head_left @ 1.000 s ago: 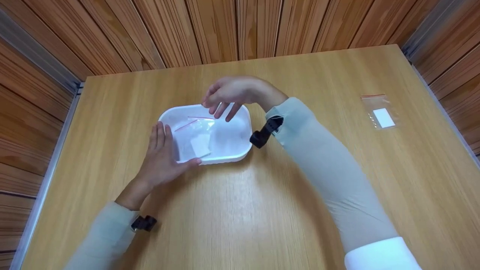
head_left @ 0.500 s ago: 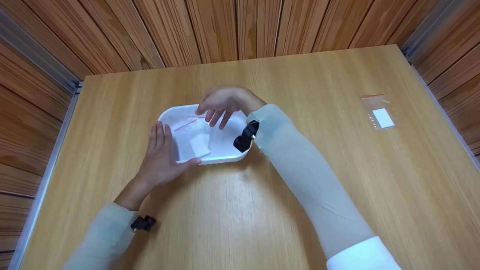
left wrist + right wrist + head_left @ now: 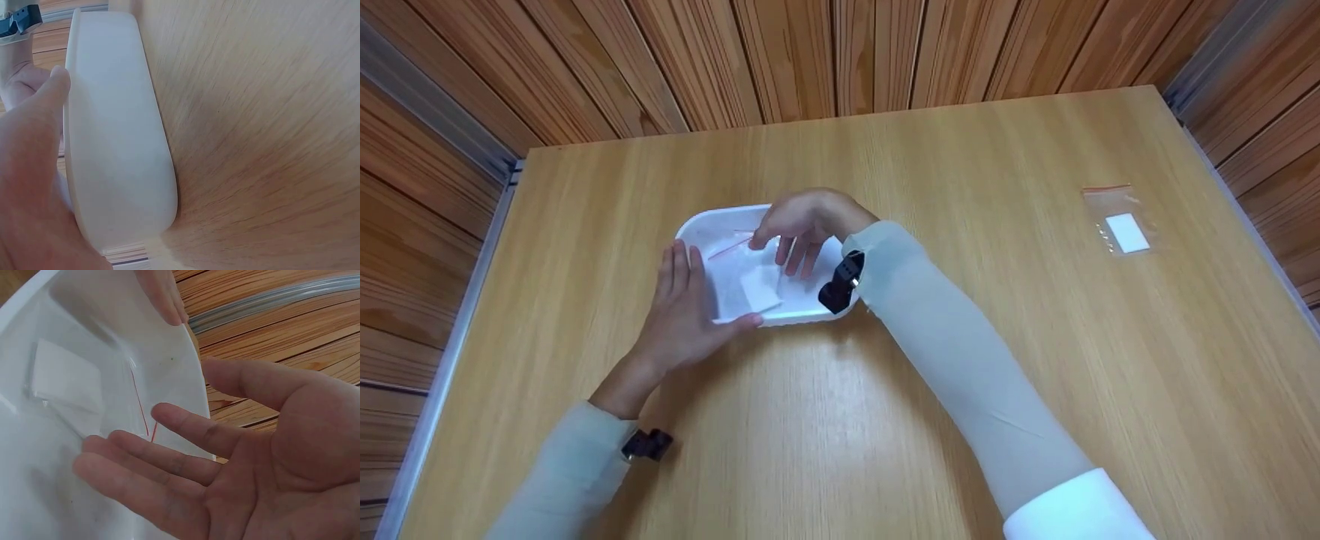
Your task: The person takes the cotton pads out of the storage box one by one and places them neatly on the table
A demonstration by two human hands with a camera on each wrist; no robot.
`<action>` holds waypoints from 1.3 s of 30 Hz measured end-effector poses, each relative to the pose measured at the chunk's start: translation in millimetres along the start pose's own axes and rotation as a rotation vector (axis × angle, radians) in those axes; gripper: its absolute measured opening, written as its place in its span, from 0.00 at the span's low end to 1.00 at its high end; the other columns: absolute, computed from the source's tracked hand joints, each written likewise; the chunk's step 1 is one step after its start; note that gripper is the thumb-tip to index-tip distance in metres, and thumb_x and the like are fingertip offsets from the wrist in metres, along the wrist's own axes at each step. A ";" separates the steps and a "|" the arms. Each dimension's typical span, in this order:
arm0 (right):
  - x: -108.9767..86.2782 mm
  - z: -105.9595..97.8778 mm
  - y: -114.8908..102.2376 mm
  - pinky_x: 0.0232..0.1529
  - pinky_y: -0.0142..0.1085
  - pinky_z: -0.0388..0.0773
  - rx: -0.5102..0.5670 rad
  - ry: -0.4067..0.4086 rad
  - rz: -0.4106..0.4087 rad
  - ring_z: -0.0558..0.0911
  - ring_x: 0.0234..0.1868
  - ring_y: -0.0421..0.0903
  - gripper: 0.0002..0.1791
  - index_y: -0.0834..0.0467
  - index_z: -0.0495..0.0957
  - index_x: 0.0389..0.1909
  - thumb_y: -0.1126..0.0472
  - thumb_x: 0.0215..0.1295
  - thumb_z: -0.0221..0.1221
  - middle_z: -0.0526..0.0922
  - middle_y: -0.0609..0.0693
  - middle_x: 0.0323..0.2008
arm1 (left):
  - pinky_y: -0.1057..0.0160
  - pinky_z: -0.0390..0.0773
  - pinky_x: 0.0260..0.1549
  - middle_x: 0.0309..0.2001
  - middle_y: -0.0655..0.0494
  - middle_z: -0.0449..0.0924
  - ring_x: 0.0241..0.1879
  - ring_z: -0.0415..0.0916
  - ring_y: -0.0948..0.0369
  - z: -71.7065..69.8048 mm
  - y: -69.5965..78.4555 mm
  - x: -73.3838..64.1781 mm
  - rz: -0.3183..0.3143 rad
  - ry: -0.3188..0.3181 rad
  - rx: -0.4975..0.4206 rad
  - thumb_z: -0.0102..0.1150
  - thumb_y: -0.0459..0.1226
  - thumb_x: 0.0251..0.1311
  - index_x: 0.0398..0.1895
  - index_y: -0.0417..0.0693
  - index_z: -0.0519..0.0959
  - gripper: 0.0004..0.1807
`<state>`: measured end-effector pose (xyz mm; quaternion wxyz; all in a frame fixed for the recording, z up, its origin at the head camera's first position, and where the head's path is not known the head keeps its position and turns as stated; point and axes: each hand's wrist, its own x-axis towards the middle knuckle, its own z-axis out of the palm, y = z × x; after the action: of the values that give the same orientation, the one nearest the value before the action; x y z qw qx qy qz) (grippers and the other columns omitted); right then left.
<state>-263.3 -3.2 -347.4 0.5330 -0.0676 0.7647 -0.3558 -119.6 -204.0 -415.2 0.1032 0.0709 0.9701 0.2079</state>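
White plastic tray [image 3: 802,319] stands on the wooden table [image 3: 930,435]; inside it, toward its left end, lie overlapping clear zip-lock bags [image 3: 750,266], white cards [image 3: 760,291] within and red seal strips [image 3: 139,402] uppermost toward the far wall; the bags' long axis runs roughly front to back, slightly slanted, across the tray's own. Left hand [image 3: 679,315] is spread at the tray's left end, fingers straight along the rim and thumb apart on the near rim; right hand [image 3: 806,225] reaches in over the far rim, fingers apart, relaxed and gripping nothing; from it the bags lie leftward and toward the person; it is the nearer hand to the strips, while the left thumb is just beside the cards' near end, across the wall; whether right fingertips touch film cannot be determined.
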 end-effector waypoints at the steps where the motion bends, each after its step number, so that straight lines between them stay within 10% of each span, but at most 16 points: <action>1: 0.6 1.6 -0.3 0.54 0.48 0.82 -0.006 -0.007 0.009 0.83 0.56 0.59 0.26 0.55 0.70 0.69 0.50 0.75 0.58 0.78 0.64 0.60 | 0.37 0.38 0.74 0.80 0.40 0.17 0.79 0.18 0.41 0.0 0.0 -0.3 0.000 0.000 0.000 0.60 0.71 0.53 0.80 0.35 0.29 0.73; 39: 18.7 32.2 -10.8 0.57 0.50 0.80 -0.017 -0.024 -0.003 0.78 0.63 0.59 0.31 0.57 0.62 0.71 0.48 0.75 0.57 0.68 0.59 0.71 | 0.40 0.30 0.75 0.80 0.37 0.17 0.78 0.15 0.42 -0.4 -1.4 2.4 0.025 -0.014 -0.014 0.60 0.70 0.55 0.79 0.31 0.28 0.73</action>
<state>-246.4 -35.4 -360.8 0.5411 -0.0773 0.7611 -0.3492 -122.2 -205.1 -415.8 0.1078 0.0835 0.9669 0.2155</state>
